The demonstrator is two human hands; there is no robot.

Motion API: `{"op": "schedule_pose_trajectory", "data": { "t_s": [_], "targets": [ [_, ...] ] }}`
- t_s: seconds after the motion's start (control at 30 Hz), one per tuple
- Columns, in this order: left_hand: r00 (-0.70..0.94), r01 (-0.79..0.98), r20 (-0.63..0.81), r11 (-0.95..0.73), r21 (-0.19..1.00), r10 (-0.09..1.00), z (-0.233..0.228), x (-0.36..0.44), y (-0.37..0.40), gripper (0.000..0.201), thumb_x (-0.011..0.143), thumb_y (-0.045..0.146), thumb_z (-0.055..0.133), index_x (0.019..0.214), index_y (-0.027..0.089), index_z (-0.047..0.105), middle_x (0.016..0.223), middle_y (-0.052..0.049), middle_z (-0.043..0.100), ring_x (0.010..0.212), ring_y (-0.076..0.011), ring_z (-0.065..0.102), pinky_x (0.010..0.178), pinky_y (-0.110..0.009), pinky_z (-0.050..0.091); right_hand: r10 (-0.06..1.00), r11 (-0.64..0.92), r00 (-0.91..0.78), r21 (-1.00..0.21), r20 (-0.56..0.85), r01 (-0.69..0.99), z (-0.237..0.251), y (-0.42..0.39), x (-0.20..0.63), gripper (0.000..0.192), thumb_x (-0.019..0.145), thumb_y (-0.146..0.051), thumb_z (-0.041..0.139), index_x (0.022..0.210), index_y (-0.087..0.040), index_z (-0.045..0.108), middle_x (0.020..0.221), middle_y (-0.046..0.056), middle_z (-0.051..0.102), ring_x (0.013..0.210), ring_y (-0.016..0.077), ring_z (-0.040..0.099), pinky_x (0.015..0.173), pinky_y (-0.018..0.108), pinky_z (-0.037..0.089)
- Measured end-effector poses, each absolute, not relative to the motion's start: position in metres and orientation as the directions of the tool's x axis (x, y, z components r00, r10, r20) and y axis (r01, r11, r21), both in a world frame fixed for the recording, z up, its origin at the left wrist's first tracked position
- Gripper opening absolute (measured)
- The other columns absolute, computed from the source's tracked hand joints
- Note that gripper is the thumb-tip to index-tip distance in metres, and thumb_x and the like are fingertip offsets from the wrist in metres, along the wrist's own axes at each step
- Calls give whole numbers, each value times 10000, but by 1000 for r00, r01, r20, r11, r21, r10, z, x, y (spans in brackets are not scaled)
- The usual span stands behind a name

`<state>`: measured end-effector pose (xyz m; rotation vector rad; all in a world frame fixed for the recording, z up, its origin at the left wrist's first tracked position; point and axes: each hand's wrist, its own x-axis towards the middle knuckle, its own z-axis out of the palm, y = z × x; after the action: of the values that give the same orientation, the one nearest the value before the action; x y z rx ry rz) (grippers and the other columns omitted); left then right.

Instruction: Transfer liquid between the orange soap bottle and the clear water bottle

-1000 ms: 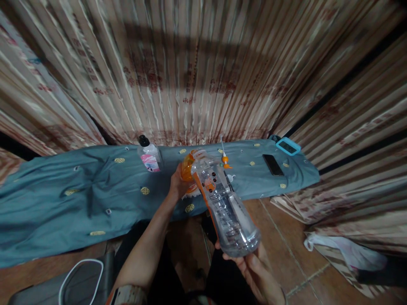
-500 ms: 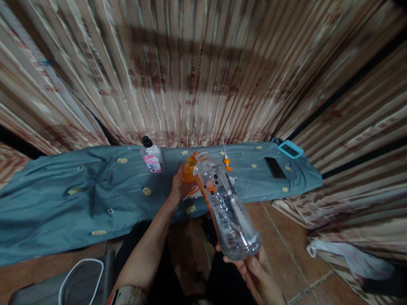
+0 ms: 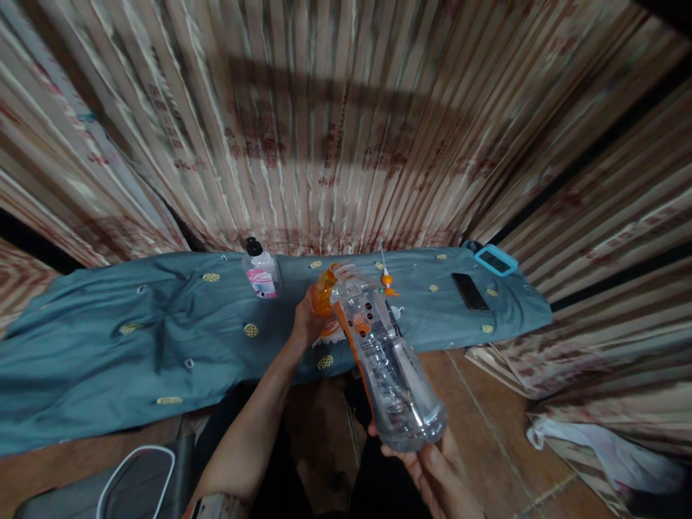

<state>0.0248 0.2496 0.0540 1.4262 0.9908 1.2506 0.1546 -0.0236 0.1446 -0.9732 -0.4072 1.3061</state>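
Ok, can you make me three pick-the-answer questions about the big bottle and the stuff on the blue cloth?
1. Where is the black phone?
A. on the blue-grey cloth
B. on the floor tiles
C. in a hand

2. What colour is the small clear bottle's cap?
A. orange
B. black
C. white

3. How is the large clear plastic bottle held?
A. standing upright
B. tilted, mouth toward the orange container
C. lying on the cloth

Answers:
1 A: the black phone lies on the blue-grey cloth.
2 B: the small clear bottle has a black top.
3 B: the right hand tips the large clear plastic bottle toward the orange container in the left hand.
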Motion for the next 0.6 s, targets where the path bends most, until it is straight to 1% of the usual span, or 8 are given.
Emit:
{"op": "schedule_pose_trajectory", "data": {
  "t_s": [0.1,0.3,0.5,0.6],
  "targets": [
    [158,0,199,-201,979,967,53,24,251,643,572,229,838,1164,213,589,1129,-69,722,1063,-257,685,968,-435,544,929,-39,267,-785,-256,-618,145,-23,154,453,674,-428,894,1054,-264,712,961,78,862,879,342,812,729,422,638],
    [140,25,227,-232,972,964,53,23,251,567,631,251,809,1159,221,602,1108,-64,730,1081,-256,682,960,-406,548,924,-50,270,-785,-272,-617,148,-23,153,449,670,-430,897,1049,-271,714,945,78,864,871,336,813,724,413,633],
    [140,24,223,-228,973,965,53,24,250,608,601,263,828,1162,210,599,1079,-58,733,1039,-247,693,937,-395,554,924,-35,280,-787,-260,-615,149,-23,152,425,668,-427,899,1026,-267,737,936,63,861,843,303,813,709,379,638],
    [143,43,221,-229,972,965,53,23,250,588,621,256,818,1161,204,593,1071,-62,731,1015,-238,695,938,-407,552,924,-32,278,-780,-260,-625,148,-23,152,431,667,-427,899,1037,-279,734,956,62,859,853,312,811,705,392,638]
  ]
}}
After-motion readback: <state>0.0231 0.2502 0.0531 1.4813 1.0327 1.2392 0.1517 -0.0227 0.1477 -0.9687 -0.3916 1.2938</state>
